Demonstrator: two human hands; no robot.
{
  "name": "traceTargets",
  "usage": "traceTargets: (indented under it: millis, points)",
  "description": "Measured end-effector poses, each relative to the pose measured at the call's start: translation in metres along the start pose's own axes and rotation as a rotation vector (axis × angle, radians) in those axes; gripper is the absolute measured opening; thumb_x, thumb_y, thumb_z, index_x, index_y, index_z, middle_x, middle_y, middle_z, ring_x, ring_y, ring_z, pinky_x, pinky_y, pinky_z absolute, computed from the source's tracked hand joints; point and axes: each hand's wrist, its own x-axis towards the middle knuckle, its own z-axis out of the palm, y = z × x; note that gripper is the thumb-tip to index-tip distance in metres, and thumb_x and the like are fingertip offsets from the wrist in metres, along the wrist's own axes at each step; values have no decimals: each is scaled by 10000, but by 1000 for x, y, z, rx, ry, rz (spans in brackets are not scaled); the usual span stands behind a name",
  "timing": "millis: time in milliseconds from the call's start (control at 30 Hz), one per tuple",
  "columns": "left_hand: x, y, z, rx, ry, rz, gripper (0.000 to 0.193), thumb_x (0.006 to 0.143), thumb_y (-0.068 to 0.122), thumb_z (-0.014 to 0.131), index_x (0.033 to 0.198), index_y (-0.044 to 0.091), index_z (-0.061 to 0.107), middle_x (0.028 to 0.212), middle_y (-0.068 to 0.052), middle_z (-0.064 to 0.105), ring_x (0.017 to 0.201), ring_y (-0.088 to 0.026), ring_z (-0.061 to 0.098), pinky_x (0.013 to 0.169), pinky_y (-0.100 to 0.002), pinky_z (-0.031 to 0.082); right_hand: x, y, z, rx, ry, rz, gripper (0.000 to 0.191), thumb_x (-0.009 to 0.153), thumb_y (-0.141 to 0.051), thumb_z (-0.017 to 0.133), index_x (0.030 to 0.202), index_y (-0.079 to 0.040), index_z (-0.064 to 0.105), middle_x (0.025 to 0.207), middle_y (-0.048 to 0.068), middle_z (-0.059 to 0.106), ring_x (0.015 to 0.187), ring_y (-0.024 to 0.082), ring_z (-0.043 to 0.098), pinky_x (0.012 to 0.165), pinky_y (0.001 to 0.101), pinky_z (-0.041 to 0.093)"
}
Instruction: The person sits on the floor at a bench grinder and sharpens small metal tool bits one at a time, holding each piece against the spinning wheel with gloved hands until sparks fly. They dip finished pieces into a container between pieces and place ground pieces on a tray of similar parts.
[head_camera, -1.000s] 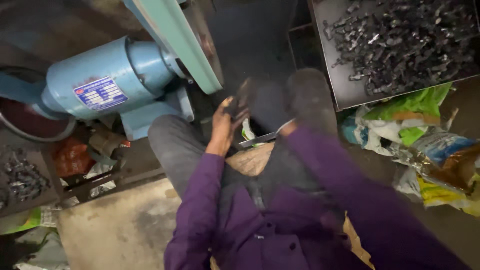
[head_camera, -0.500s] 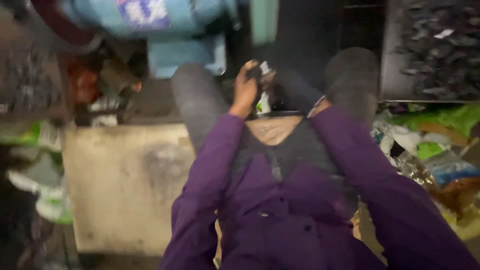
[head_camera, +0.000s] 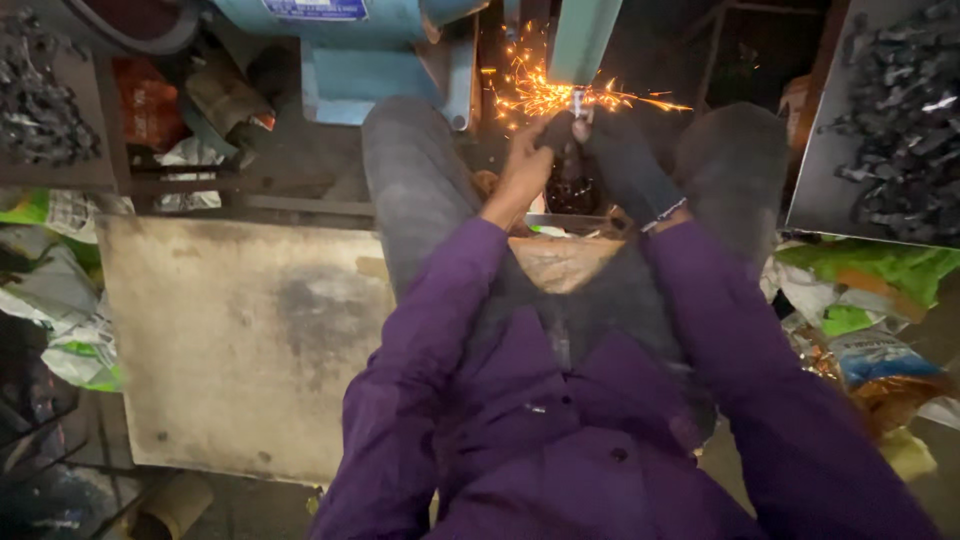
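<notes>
I sit with my knees apart, in purple sleeves. My left hand (head_camera: 528, 165), bare, and my right hand (head_camera: 625, 160), in a dark glove, together pinch a small metal part (head_camera: 578, 103) between them. The part's tip presses against a teal grinding belt guard (head_camera: 582, 35) above my hands, and orange sparks (head_camera: 545, 95) fly off to both sides. A blue motor (head_camera: 345, 45) sits to the left of the belt.
A tray of several dark metal parts (head_camera: 890, 130) stands at the right, another pile (head_camera: 40, 110) at the far left. A worn flat board (head_camera: 240, 330) lies left of my leg. Crumpled green and white bags (head_camera: 870, 290) litter the floor on both sides.
The view has swung and steadied. My hands have lifted the part up to the belt, and sparks now fly where there were none before.
</notes>
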Motion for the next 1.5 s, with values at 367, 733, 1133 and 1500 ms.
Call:
traceTargets:
  millis: [367,733,1133,1500]
  points:
    - [3,18,-10,-440,-304,-131,442,926,5,370,1242,-9,678,974,-183,721,662,-226,666,564,-402,566,-25,2,22,265,15,85,182,1081,-204,561,1117,-50,652,903,8,662,780,105,625,712,257,529]
    - [10,11,-5,-695,-273,-252,460,977,-40,368,1383,37,570,1147,-152,675,940,-240,674,833,-401,597,3,2,9,533,-128,91,155,1061,-263,585,1061,-113,623,912,1,648,717,107,566,619,238,458]
    - [6,15,-22,-417,9,-353,345,1022,64,510,1364,38,547,1044,-122,657,840,-199,619,691,-337,519,-25,12,23,-221,132,-206,208,1034,-166,629,1188,-30,658,999,7,708,900,86,652,811,242,531]
    - [-12,6,16,-713,-269,-96,535,1035,33,548,1560,29,443,1358,-69,618,1236,-156,582,1102,-309,422,11,20,-4,19,277,-426,209,1089,-221,619,1034,-26,668,918,21,691,809,101,647,727,275,550]
